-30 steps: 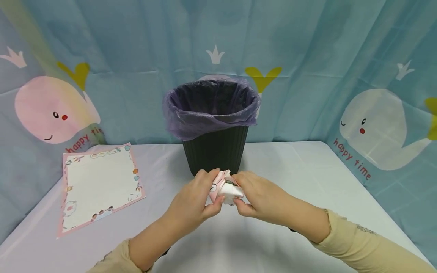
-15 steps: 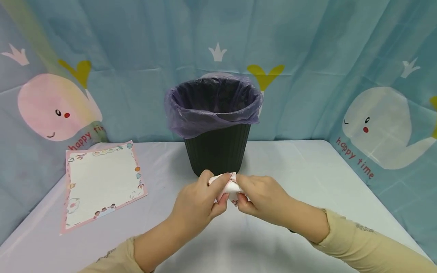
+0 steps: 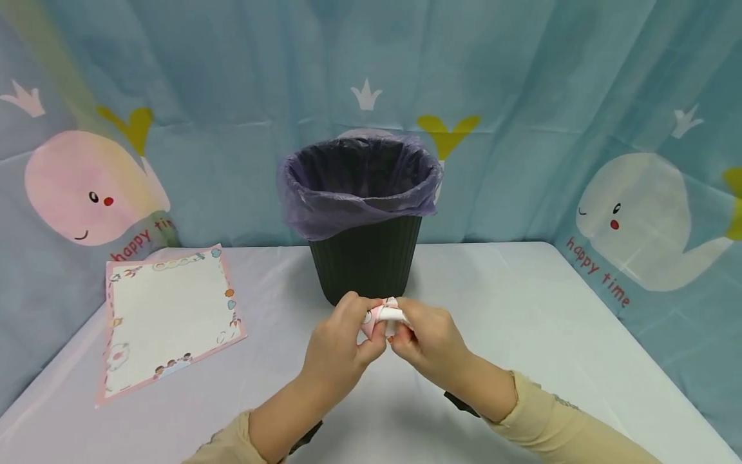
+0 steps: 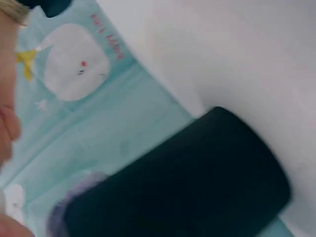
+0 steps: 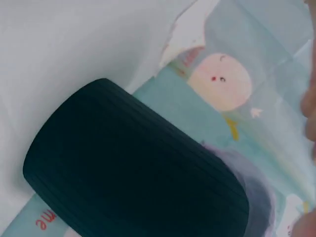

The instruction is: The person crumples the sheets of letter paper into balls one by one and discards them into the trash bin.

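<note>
Both hands meet in front of the bin, above the white table, around a small crumpled piece of pink-and-white printed paper (image 3: 390, 314). My left hand (image 3: 343, 336) pinches its left side between thumb and fingers. On the other side my right hand (image 3: 431, 338) pinches it, thumb below and fingers above. Most of the paper is hidden by the fingers. Only the edges of the hands show in the wrist views, and the paper cannot be made out clearly there.
A dark ribbed trash bin (image 3: 365, 261) with a purple liner bag (image 3: 359, 216) stands behind the hands. At the left lies a flat pink-bordered sheet of paper (image 3: 171, 316). A blue whale-print curtain (image 3: 232, 161) surrounds the white table (image 3: 522, 309).
The paper is squeezed into a smaller bundle than a second ago. My right hand and forearm have shifted left and turned inward; the left forearm has moved slightly right.
</note>
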